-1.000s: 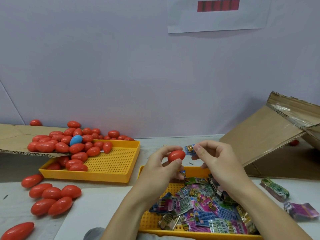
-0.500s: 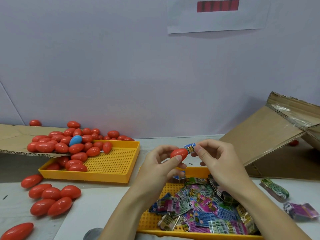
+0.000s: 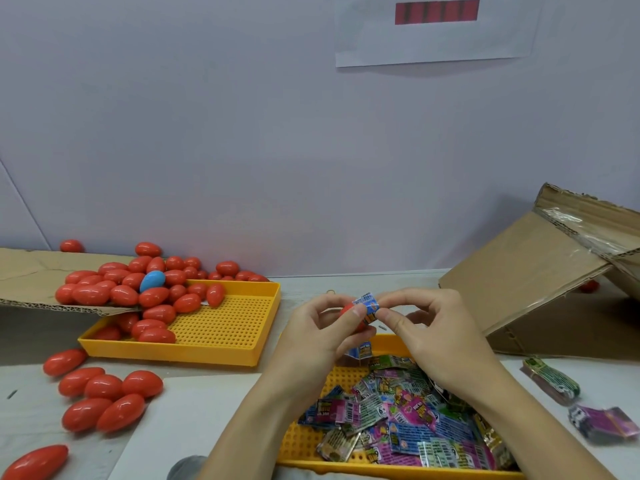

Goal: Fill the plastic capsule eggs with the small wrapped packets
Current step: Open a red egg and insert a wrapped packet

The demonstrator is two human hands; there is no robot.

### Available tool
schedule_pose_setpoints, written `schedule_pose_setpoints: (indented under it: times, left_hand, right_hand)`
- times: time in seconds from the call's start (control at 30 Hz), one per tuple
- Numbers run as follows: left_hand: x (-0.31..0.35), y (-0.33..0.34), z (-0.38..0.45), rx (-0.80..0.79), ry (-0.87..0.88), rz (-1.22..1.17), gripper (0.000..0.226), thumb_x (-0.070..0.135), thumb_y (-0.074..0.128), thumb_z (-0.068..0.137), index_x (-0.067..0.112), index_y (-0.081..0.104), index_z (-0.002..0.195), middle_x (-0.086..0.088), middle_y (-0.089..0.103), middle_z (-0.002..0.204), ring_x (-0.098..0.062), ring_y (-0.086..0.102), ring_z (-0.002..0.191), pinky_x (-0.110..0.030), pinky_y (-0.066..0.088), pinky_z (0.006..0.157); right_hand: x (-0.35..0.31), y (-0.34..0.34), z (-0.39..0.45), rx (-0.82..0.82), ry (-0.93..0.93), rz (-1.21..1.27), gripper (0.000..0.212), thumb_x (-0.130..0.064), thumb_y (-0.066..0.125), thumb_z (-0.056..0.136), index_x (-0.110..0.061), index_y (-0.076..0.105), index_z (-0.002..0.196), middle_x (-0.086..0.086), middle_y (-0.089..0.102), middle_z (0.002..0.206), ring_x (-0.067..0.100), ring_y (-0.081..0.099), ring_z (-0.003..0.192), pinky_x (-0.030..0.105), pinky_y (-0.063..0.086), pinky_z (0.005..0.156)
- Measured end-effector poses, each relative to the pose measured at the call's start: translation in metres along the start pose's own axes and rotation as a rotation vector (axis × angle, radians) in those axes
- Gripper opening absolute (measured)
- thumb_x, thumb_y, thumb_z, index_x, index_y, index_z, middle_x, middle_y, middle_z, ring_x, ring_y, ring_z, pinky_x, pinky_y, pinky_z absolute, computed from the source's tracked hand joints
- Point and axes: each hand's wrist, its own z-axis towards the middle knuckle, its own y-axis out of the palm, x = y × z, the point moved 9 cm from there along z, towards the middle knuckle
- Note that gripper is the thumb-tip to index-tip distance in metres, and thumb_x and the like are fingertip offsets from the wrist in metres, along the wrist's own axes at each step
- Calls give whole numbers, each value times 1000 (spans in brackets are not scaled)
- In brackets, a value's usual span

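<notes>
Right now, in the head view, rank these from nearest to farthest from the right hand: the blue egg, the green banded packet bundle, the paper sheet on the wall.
Measured from the right hand:
1. Green banded packet bundle, on the table to its right, nearest.
2. Blue egg, far left, on the red egg pile over the yellow tray.
3. Paper sheet, high on the wall, farthest.

I count two yellow trays [image 3: 221, 355], one blue egg [image 3: 152, 280] and seven red eggs [image 3: 104, 388] loose on the table left of them. Right of the trays I see two packet bundles [image 3: 550, 381] and one cardboard box [image 3: 540, 271].
</notes>
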Motion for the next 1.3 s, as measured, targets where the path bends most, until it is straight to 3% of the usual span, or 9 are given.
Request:
schedule_pose_setpoints:
  times: [0.1,0.2,0.3,0.43,0.57,0.73,0.87,1.03,1.3]
  left_hand:
    - [2,-3,0,25,35,84,36,25,73,82,6,65,111,-12,74,107,-24,74,96,-31,60,86]
    - [6,-4,0,46,81,158,25,18,72,88,8,66,110,-8,75,104,-20,74,95,-25,59,81]
    - [9,-2,-1,44,120,234,28,23,74,83,11,67,108,-7,74,102,-17,74,94,-28,60,82]
    - [11,5,-2,15,148,427,31,30,76,81,18,66,108,-3,74,102,-13,74,92,-32,60,84]
    - [14,4,-2,34,177,498,30,34,78,79,24,67,105,0,75,99,-13,74,89,-33,61,80]
    - [15,3,-3,55,185,537,40,47,77,66,29,66,100,0,75,95,-16,73,86,-38,62,76]
    - [16,3,-4,63,192,571,42,47,78,64,26,68,99,-1,74,91,-17,72,84,-38,62,76]
    - [18,4,-5,76,202,607,42,49,77,63,27,68,99,1,74,90,-14,72,83,-37,62,75]
    - [19,3,-6,98,215,670,32,39,81,74,30,67,101,3,73,92,-11,71,84,-34,62,76]
  right_hand:
    - [1,1,0,-3,-2,17,13,-14,73,87,-26,78,87,-18,73,93,4,67,94,21,54,72]
    - [4,2,0,0,45,105,9,-20,71,89,-26,77,87,-15,72,95,4,66,97,23,53,77]
    - [8,0,1,28,79,124,9,-26,69,90,-28,77,86,-13,74,92,3,65,94,20,49,78]
    - [14,4,1,41,159,199,10,-34,70,87,-29,77,82,-13,75,82,0,66,78,14,47,61]
    - [18,4,-1,84,191,261,14,-28,72,87,-28,78,75,-11,74,74,-5,65,68,7,44,54]
    - [18,10,-2,59,228,361,22,-23,69,89,-36,79,75,-9,75,75,-4,65,67,7,45,55]
    - [21,11,-3,55,257,339,13,-26,72,87,-27,78,76,-8,74,75,-5,64,66,8,45,56]
    - [20,9,-2,60,231,291,12,-27,72,86,-27,77,75,-11,72,70,-6,60,60,9,44,55]
    - [20,11,-2,30,243,293,14,-28,71,87,-28,79,76,-14,76,81,-6,66,80,15,47,65]
